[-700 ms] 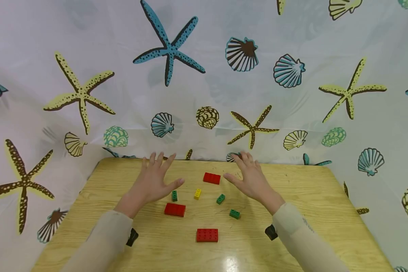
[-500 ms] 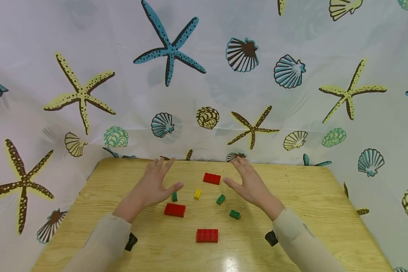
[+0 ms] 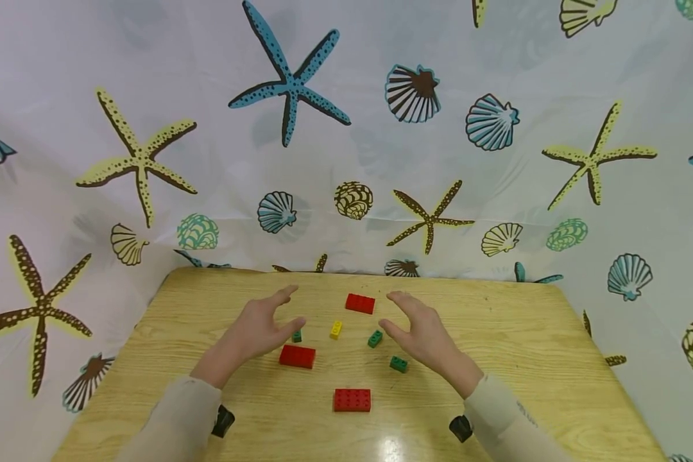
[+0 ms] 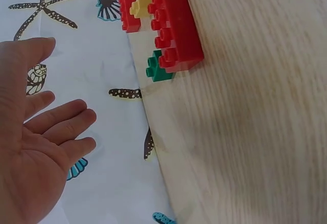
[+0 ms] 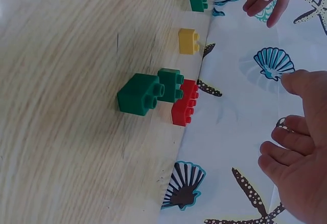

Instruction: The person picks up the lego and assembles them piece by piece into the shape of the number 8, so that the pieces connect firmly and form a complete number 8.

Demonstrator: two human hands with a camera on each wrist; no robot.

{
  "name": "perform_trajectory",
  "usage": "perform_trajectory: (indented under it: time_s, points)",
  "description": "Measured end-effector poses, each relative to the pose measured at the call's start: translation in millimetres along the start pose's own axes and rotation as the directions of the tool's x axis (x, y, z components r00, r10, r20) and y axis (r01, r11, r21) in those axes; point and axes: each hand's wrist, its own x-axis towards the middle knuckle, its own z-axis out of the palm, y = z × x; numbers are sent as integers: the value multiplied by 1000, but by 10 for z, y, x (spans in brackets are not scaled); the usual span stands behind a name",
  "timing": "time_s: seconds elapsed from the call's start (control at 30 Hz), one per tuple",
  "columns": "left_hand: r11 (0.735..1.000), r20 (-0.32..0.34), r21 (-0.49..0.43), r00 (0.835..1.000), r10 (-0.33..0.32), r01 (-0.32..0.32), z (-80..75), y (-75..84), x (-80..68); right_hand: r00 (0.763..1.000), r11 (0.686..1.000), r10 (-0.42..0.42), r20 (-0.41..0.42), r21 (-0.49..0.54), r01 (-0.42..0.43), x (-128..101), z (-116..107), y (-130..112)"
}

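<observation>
My left hand (image 3: 256, 330) hovers above the table with thumb and fingers apart and nothing between them. Below and beside it are a green building block (image 3: 297, 336), partly behind the thumb, and a red block (image 3: 297, 357). On the other side, my right hand (image 3: 424, 330) is likewise raised, loosely bent and holding nothing. Nearest to it are a second green block (image 3: 375, 339) and a third green block (image 3: 398, 364). A small yellow block (image 3: 336, 330) lies between the hands. Another red block (image 3: 360, 303) sits farther back, and a studded red block (image 3: 352, 400) is nearer the front.
The blocks lie apart on a light wooden table (image 3: 554, 378). A white cloth (image 3: 335, 160) printed with starfish and shells hangs behind and along both sides. Dark wrist devices (image 3: 461, 428) show beneath the sleeves.
Both hands have lowered, their fingertips dropping from the table's back edge to over the tabletop. The fingers are less spread and more bent than before. The blocks have stayed put.
</observation>
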Motion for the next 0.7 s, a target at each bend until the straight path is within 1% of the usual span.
perform_trajectory:
  time_s: [0.1, 0.2, 0.33, 0.47, 0.63, 0.7]
  points:
    - [1000, -42, -15, 999, 17, -17, 31, -19, -25, 999, 999, -30, -17, 16, 30, -54, 52, -15]
    - [1000, -76, -20, 997, 18, -20, 55, -34, -51, 998, 998, -57, -32, 38, 58, -96, 101, -36]
    - [998, -79, -57, 997, 2, -7, 99, -70, -63, 998, 994, -64, -29, 83, 66, -165, 153, -65]
    - [995, -66, -99, 997, -31, 24, 147, -120, -61, 998, 989, -65, -3, 130, 65, -234, 193, -96]
    - [982, -11, -155, 994, -107, 104, 199, -170, -48, 996, 984, -79, 39, 161, 72, -312, 240, -120]
    - [978, 6, -166, 992, -126, 125, 220, -195, -46, 995, 982, -74, 64, 177, 61, -345, 254, -122]
